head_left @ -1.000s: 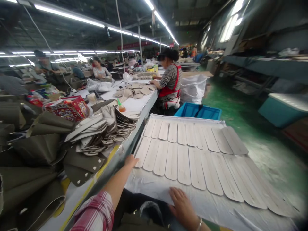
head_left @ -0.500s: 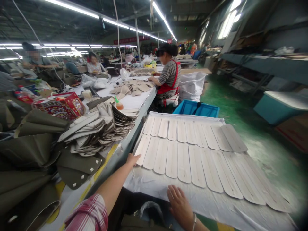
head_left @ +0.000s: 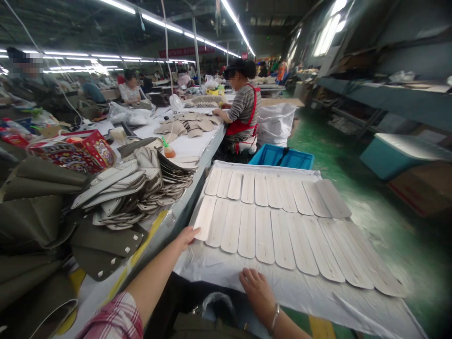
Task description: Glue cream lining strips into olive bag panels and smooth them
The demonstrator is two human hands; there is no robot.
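Two overlapping rows of pale, rounded-end strips lie on a white cloth-covered board (head_left: pixel 212 263). My left hand (head_left: pixel 188 235) reaches to the near row's left end and pinches the lower corner of the leftmost pale strip (head_left: pixel 205 219). That strip looks brighter and slightly raised against its neighbour. My right hand (head_left: pixel 257 288) rests at the board's near edge, below the strips, its fingers stretched out flat and holding nothing. A bracelet (head_left: pixel 275 316) circles the right wrist.
Left of the board runs a long worktable (head_left: pixel 183 190) with a heap of grey-edged strips (head_left: pixel 141 183), dark olive pieces (head_left: pixel 106 249) and a red patterned box (head_left: pixel 76 150). Behind the board stands a blue crate (head_left: pixel 282 157). A co-worker in a red apron (head_left: pixel 243 110) sits beyond.
The view has shifted slightly to the right. My left hand has closed on the leftmost strip's corner, which now looks a little lifted. My right hand stays at the near edge.
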